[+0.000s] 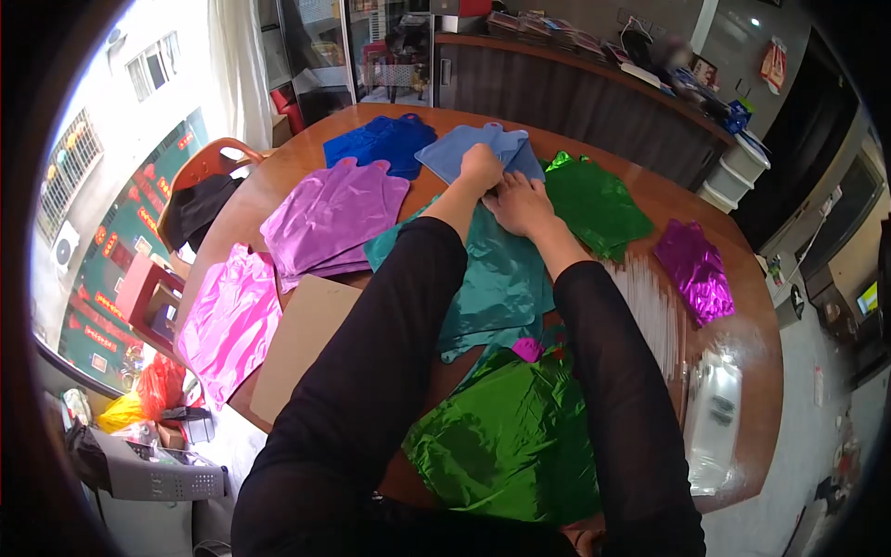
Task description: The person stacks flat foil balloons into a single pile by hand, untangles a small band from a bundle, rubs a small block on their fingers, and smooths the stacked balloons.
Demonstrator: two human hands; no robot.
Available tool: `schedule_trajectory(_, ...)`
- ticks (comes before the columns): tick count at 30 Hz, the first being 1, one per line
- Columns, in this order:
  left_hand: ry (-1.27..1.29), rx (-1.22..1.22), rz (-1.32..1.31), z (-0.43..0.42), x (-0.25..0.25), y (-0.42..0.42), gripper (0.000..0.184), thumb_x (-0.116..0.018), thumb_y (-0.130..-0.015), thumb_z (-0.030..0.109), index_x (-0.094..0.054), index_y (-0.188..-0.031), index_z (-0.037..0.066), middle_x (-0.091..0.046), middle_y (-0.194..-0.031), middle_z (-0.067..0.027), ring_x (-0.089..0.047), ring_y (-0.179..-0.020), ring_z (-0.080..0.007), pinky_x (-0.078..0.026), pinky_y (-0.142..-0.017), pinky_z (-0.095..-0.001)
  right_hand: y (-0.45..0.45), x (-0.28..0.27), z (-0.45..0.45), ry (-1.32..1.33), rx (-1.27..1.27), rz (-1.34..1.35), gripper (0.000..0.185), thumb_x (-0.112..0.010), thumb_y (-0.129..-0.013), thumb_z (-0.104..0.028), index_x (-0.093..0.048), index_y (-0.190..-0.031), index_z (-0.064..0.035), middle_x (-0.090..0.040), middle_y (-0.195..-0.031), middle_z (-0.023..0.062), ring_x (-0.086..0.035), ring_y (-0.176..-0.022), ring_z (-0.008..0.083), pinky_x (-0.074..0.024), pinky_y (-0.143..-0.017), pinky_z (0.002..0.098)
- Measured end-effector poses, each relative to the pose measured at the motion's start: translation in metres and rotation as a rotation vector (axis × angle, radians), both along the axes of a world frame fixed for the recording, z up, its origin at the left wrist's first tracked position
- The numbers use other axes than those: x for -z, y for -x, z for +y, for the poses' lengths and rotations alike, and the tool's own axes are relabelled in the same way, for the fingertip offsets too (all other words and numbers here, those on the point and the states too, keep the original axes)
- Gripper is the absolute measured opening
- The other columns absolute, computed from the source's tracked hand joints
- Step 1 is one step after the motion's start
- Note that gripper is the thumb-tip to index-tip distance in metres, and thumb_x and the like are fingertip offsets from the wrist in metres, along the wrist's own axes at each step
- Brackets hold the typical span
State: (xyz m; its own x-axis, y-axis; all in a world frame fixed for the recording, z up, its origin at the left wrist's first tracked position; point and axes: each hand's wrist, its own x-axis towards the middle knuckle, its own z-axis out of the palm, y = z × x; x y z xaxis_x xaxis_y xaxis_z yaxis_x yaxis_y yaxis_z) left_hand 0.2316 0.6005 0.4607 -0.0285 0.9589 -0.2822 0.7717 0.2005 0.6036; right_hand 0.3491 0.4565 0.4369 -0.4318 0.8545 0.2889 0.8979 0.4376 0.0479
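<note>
My arms stretch across the table to a light blue stack of flat foil pieces (450, 148) with rounded tabs. On its near part rests my left hand (481, 168), closed, its fingertips turned down and what they pinch hidden. Beside it, my right hand (522, 202) lies palm down, fingers stretched over the foil and nearly touching the left. Teal foil pieces (497, 278) spread under my wrists and toward me. A dark green foil stack (599, 204) is right of my right hand; lilac foil pieces (336, 213) lie to the left.
Around the table (752, 362) lie blue foil (376, 144), pink foil (232, 320), magenta foil (694, 271) and bright green foil (510, 441). A brown cardboard sheet (302, 343), thin white sticks (647, 302) and a clear plastic pack (713, 422) also lie there. An orange chair (209, 167) stands left.
</note>
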Motion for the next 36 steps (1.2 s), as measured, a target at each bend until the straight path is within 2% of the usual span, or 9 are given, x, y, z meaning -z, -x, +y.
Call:
schedule_trajectory(1,0.207,-0.012,-0.014,-0.003,-0.009,-0.001,0.031,-0.064,-0.085,0.020,-0.072,-0.094,-0.009,-0.072,-0.100,-0.0270,-0.070,-0.091,-0.0443,-0.057,-0.079,-0.0451,0.000,0.001,0.001,0.084,0.043,-0.015,0.051,-0.038,-0.105,-0.044,-0.057,-0.134,-0.0056,-0.056,-0.144,0.0096,-0.050,-0.132,0.0299,-0.0327,-0.108,0.0473)
schedule_trajectory(3,-0.679,-0.071,0.002,0.020,0.070,0.006,0.029,-0.064,-0.084,0.018,-0.071,-0.092,-0.009,-0.072,-0.098,-0.0265,-0.070,-0.086,-0.0440,-0.058,-0.078,-0.0455,-0.003,0.003,0.001,0.085,0.050,-0.034,0.054,-0.035,-0.105,-0.046,-0.057,-0.134,-0.0060,-0.056,-0.144,0.0092,-0.051,-0.132,0.0293,-0.0323,-0.108,0.0474)
schedule_trajectory(7,-0.956,-0.232,0.091,-0.041,-0.044,0.050,0.023,-0.061,-0.080,0.013,-0.070,-0.084,-0.008,-0.071,-0.087,-0.0271,-0.069,-0.080,-0.0442,-0.058,-0.069,-0.0475,-0.003,0.002,0.004,0.069,0.050,-0.089,0.062,-0.029,-0.105,-0.054,-0.057,-0.135,-0.0073,-0.056,-0.145,0.0080,-0.051,-0.132,0.0276,-0.0312,-0.108,0.0479)
schedule_trajectory(12,-1.120,-0.295,0.323,-0.072,-0.165,0.124,0.027,-0.058,-0.089,0.020,-0.072,-0.094,-0.004,-0.073,-0.093,-0.0246,-0.073,-0.088,-0.0420,-0.059,-0.078,-0.0490,-0.006,0.005,0.012,0.062,0.002,-0.034,0.061,-0.033,-0.104,-0.054,-0.062,-0.132,-0.0076,-0.060,-0.138,0.0093,-0.053,-0.129,0.0295,-0.0307,-0.109,0.0528)
schedule_trajectory(16,-1.367,-0.412,0.407,-0.078,-0.233,0.199,0.030,-0.061,-0.091,0.028,-0.072,-0.091,0.000,-0.072,-0.083,-0.0195,-0.068,-0.072,-0.0412,-0.058,-0.073,-0.0464,-0.006,-0.006,0.006,0.175,0.037,-0.031,0.062,-0.034,-0.104,-0.056,-0.063,-0.129,-0.0068,-0.059,-0.139,0.0095,-0.052,-0.130,0.0293,-0.0294,-0.111,0.0534)
schedule_trajectory(24,-1.247,-0.099,0.314,-0.177,-0.254,0.132,0.034,-0.062,-0.093,0.032,-0.072,-0.094,-0.001,-0.073,-0.085,-0.0214,-0.073,-0.079,-0.0381,-0.059,-0.070,-0.0471,-0.013,-0.007,0.020,0.058,-0.035,0.286,0.065,-0.032,-0.104,-0.060,-0.068,-0.113,-0.0062,-0.069,-0.121,0.0101,-0.063,-0.113,0.0302,-0.0448,-0.091,0.0454)
schedule_trajectory(27,-1.354,0.119,0.635,-0.205,-0.237,0.105,0.037,-0.062,-0.095,0.039,-0.071,-0.091,0.003,-0.073,-0.080,-0.0187,-0.071,-0.070,-0.0356,-0.057,-0.063,-0.0445,-0.030,-0.021,0.013,0.002,-0.069,0.510,0.070,-0.033,-0.103,-0.063,-0.070,-0.104,-0.0033,-0.072,-0.110,0.0120,-0.068,-0.101,0.0312,-0.0496,-0.083,0.0424)
schedule_trajectory(31,-1.421,0.345,0.892,-0.252,-0.211,0.068,0.034,-0.059,-0.098,0.036,-0.068,-0.085,0.006,-0.072,-0.073,-0.0131,-0.067,-0.059,-0.0334,-0.054,-0.055,-0.0417,-0.058,-0.092,-0.057,1.165,-0.189,1.546,0.077,-0.037,-0.097,-0.070,-0.073,-0.098,-0.0012,-0.075,-0.101,0.0156,-0.072,-0.097,0.0319,-0.0550,-0.075,0.0422)
schedule_trajectory(36,-1.424,0.704,0.949,-0.339,-0.166,0.027,0.014,-0.065,-0.086,0.017,-0.063,-0.075,0.008,-0.068,-0.066,-0.0101,-0.062,-0.047,-0.0246,-0.047,-0.042,-0.0367,-0.076,-0.134,-0.118,1.286,-0.175,1.566,0.077,-0.041,-0.097,-0.068,-0.070,-0.085,0.0024,-0.071,-0.079,0.0138,-0.063,-0.059,0.0233,-0.0494,-0.058,0.0308)
